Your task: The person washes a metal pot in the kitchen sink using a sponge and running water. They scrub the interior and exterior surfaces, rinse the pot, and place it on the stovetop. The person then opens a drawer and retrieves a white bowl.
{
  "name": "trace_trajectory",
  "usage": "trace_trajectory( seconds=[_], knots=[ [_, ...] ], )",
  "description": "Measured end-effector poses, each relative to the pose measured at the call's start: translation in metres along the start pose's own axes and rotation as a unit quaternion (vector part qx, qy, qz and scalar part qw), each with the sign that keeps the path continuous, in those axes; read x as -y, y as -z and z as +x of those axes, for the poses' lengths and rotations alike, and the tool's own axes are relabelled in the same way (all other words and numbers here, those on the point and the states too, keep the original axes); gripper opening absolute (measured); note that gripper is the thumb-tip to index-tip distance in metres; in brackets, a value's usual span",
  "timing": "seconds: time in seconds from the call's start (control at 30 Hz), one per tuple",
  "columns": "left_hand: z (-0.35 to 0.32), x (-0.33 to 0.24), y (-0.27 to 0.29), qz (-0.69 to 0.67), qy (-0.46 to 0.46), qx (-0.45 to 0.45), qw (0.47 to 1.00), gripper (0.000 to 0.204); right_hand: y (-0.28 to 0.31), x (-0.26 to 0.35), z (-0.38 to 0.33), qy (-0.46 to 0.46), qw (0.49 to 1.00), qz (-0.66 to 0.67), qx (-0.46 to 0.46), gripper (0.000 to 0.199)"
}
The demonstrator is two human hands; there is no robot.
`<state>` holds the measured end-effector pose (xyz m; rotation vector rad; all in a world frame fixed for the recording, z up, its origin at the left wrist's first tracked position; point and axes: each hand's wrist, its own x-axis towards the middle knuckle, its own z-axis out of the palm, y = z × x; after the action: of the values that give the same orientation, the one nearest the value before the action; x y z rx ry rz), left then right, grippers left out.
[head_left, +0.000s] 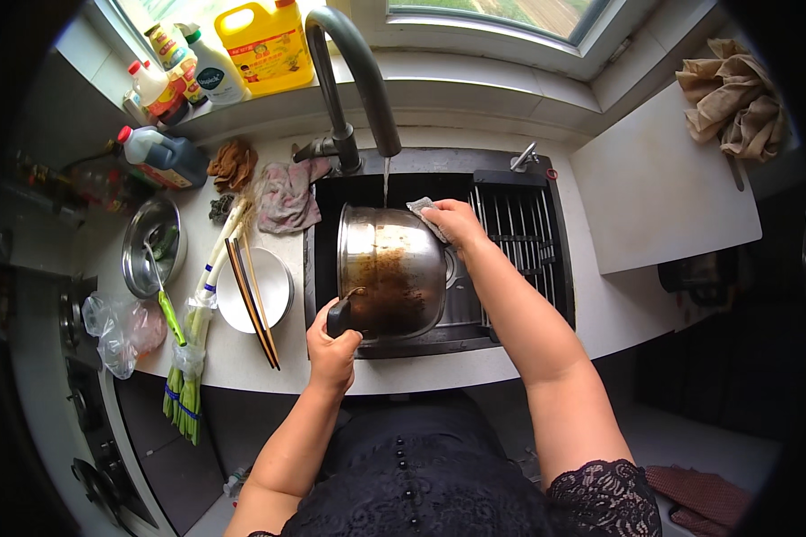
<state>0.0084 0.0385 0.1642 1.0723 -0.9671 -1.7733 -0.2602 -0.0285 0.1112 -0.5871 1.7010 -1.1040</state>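
- The worktop (600, 304) runs across the middle of the frame, pale and bent by the lens, with the dark sink (324, 233) set into its centre.
- A black ribbed drain rack (524, 233) fills the right part of the sink basin.
- The curved grey tap (354, 80) rises from the upper centre; a thin stream of water falls from its spout onto the pot's upper rim.
- The steel pot (390, 282) lies tilted on its side in the sink at the frame's centre, its scorched brown base facing the camera.
- The left hand (331, 353) sits just below the pot, at the sink's front edge, fingers clenched round the pot's black handle (338, 316); the pot extends up and right from that grasp.
- The right hand (452, 224) is at the pot's upper right edge, pressing a small grey scouring pad (424, 210) against the metal, fingers curled over it.
- Left of the sink: a white plate (278, 282) with chopsticks (252, 304) across it, green onions (192, 349), and a crumpled pink cloth (287, 197).
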Motion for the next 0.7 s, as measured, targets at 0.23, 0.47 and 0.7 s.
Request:
trace_trajectory(
  seconds=[0.23,0.47,0.7],
  knots=[
    [0.0,0.0,0.009,-0.003,0.014,-0.012,1.0,0.046,-0.022,-0.01,-0.017,0.022,0.998,0.044,0.029,0.046],
    [0.002,-0.002,0.013,0.007,0.0,-0.008,1.0,0.047,-0.026,-0.024,-0.005,0.094,0.995,-0.033,0.028,0.036],
    [0.025,-0.006,-0.004,0.005,0.025,-0.026,0.999,0.032,-0.036,-0.011,-0.015,0.276,0.926,-0.254,-0.049,0.029]
  ],
)
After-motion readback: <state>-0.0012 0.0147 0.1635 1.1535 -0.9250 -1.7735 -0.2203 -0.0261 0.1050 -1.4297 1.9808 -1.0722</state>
